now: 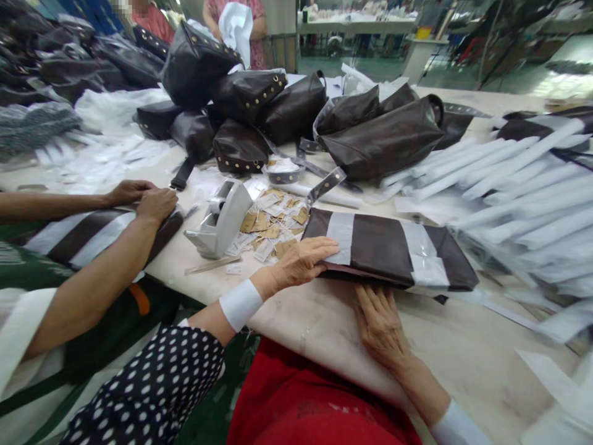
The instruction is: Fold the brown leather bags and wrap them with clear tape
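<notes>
A dark brown handbag with two pale wrapped bands lies on its side on the table in front of me. My left hand grips its left end, fingers over the first pale band and thumb at the front edge. Against the bag's lower front edge rests my right hand, its fingers stretched out flat and the tips partly hidden under the bag. A studded strap sticks up behind the bag's left corner. Just left of the bag are a grey tape dispenser and a heap of brown and white tags.
A co-worker's hands work on another banded bag at my left. Stacked brown bags fill the back of the table. White rolled paper tubes pile up on the right. Another person stands across the table.
</notes>
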Action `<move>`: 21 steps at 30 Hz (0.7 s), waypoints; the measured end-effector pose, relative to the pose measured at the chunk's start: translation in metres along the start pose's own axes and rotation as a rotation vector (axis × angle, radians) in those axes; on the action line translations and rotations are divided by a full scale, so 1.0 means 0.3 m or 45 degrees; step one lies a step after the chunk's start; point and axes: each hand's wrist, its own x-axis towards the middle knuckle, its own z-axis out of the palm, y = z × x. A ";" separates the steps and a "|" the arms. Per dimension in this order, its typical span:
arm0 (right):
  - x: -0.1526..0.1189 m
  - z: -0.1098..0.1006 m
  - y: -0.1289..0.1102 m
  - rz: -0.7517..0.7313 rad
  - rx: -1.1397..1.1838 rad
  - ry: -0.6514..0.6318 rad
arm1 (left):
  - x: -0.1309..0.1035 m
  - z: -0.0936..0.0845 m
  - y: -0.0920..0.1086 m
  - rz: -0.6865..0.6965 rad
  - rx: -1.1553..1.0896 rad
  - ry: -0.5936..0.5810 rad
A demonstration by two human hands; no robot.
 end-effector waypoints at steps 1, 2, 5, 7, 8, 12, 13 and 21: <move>0.006 -0.006 0.008 -0.034 0.012 0.006 | 0.011 -0.020 0.005 0.010 0.045 -0.021; 0.015 -0.013 0.015 -0.075 0.016 0.019 | 0.023 -0.041 0.011 0.024 0.092 -0.048; 0.051 -0.038 0.030 -0.141 0.013 0.080 | 0.061 -0.102 0.028 0.092 0.207 -0.146; 0.078 -0.051 0.035 -0.149 0.001 0.129 | 0.080 -0.124 0.041 0.093 0.297 -0.202; 0.088 -0.055 0.035 -0.149 -0.007 0.149 | 0.085 -0.127 0.048 0.079 0.351 -0.210; 0.102 -0.048 0.028 -0.131 -0.006 0.183 | 0.070 -0.083 0.072 0.022 0.545 -0.125; 0.098 -0.042 0.025 -0.122 0.000 0.178 | 0.060 -0.064 0.073 0.018 0.583 -0.097; 0.086 0.040 0.086 0.068 -0.217 0.009 | 0.029 0.006 0.028 0.057 0.702 -0.013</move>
